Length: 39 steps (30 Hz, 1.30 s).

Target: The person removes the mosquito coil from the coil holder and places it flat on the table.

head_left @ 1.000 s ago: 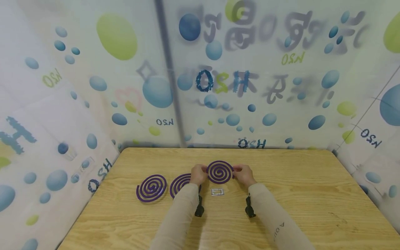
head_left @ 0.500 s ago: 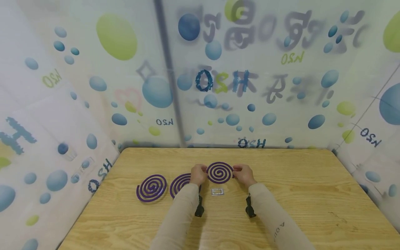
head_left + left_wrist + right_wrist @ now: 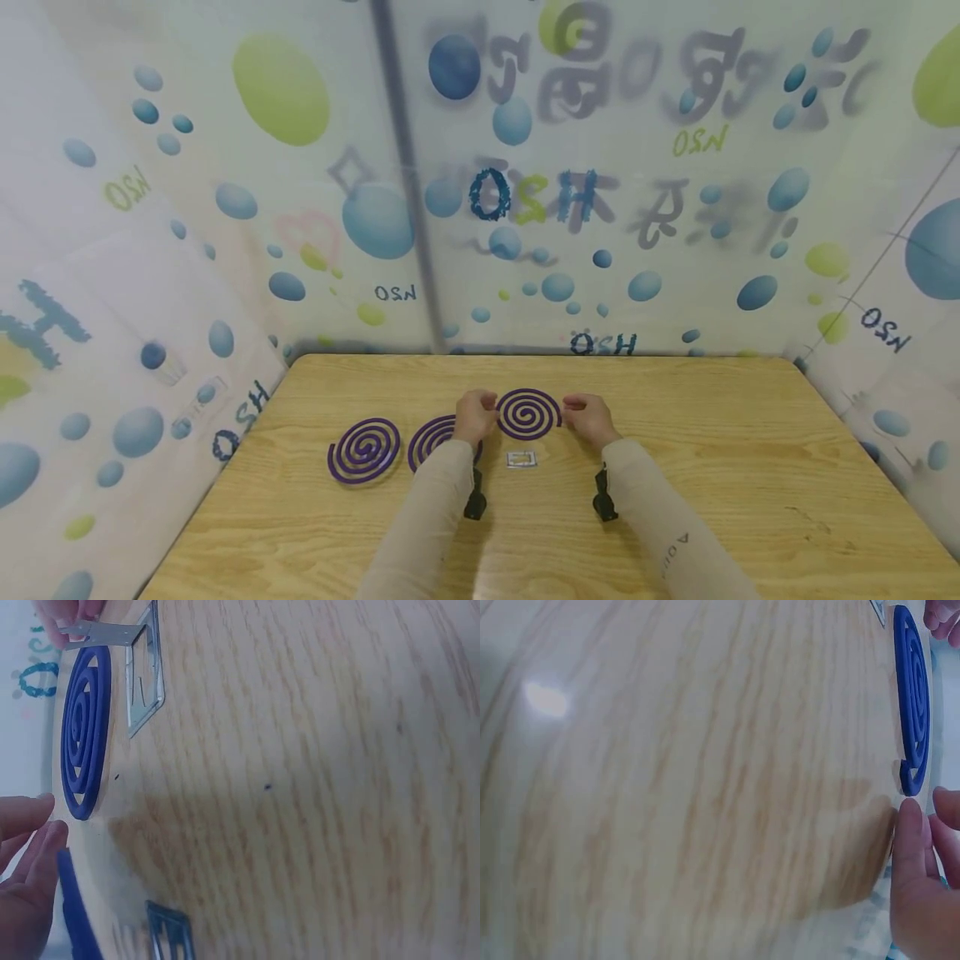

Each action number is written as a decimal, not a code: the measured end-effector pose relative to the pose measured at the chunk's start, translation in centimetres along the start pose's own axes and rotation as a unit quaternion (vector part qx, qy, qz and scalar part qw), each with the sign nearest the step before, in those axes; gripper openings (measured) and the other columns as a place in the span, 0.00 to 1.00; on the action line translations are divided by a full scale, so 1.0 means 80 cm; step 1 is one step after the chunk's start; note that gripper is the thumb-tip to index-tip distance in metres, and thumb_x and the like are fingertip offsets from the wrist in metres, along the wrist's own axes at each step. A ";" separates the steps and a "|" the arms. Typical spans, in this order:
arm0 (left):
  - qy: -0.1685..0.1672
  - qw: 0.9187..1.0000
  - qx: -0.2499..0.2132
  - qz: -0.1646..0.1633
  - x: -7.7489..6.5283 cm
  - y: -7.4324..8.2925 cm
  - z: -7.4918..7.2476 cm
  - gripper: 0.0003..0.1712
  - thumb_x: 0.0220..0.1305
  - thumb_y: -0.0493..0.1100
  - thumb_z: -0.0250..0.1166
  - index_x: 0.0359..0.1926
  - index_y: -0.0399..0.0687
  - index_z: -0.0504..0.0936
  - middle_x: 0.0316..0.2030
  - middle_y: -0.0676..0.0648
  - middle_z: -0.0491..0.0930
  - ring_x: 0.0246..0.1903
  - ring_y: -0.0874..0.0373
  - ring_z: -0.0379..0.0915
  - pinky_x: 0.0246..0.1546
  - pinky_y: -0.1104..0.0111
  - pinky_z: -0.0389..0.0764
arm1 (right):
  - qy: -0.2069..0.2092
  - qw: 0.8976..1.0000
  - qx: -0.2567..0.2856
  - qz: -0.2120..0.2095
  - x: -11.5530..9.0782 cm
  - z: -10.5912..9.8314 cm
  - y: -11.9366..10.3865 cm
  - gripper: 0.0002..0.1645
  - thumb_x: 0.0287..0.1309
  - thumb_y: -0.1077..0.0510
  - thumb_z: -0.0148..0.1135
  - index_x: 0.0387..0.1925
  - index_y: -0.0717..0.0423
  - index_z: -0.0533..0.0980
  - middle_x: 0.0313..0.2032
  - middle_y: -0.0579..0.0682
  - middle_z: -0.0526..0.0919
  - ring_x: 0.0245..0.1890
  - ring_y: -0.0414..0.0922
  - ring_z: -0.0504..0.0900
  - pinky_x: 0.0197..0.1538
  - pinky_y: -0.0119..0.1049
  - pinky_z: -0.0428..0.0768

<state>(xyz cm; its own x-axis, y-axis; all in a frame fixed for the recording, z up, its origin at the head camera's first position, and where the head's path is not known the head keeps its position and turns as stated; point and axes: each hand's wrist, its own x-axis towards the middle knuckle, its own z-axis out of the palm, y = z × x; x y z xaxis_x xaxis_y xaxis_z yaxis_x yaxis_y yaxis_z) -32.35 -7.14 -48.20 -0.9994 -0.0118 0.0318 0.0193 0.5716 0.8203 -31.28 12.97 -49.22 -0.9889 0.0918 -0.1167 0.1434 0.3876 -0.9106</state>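
Observation:
A purple spiral mosquito coil (image 3: pixel 528 414) lies flat on the wooden table between both hands; it looks blue in the wrist views. At its left edge is my left hand (image 3: pixel 476 417), fingers bent loosely, with a small gap to the coil in the left wrist view. My right hand (image 3: pixel 592 420) is just off the right edge, its fingertips (image 3: pixel 910 814) close to the coil's outer end and holding nothing. A small metal coil stand (image 3: pixel 146 671) lies on the near side of this coil, one strip raised. My left forearm partly covers a second mosquito coil (image 3: pixel 431 442).
A third mosquito coil (image 3: pixel 364 451) lies farther left, slightly tilted. Another metal stand (image 3: pixel 171 930) shows at the bottom of the left wrist view. The wooden table (image 3: pixel 712 467) meets a patterned wall (image 3: pixel 645 242) at its back edge.
Both hands have let go of the middle coil and moved slightly apart from it. The coil's far edge has lowered a little, and it now lies flat.

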 end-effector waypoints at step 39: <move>-0.013 0.985 -0.037 0.171 -0.042 0.022 -0.089 0.17 0.51 0.31 0.63 0.45 0.36 0.76 0.39 0.41 0.78 0.37 0.50 0.75 0.35 0.66 0.79 | -0.093 0.988 0.058 -0.110 -0.056 0.041 -0.082 0.12 0.55 0.66 0.56 0.42 0.67 0.74 0.35 0.55 0.79 0.32 0.44 0.78 0.36 0.41 0.80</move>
<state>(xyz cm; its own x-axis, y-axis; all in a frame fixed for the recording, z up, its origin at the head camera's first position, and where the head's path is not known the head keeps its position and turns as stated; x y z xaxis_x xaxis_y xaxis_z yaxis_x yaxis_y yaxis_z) -28.73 -11.95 -42.82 -0.9348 0.1922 0.2986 0.3549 0.4771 0.8040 -27.90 7.02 -43.99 -0.9872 -0.1572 0.0275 -0.0698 0.2703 -0.9602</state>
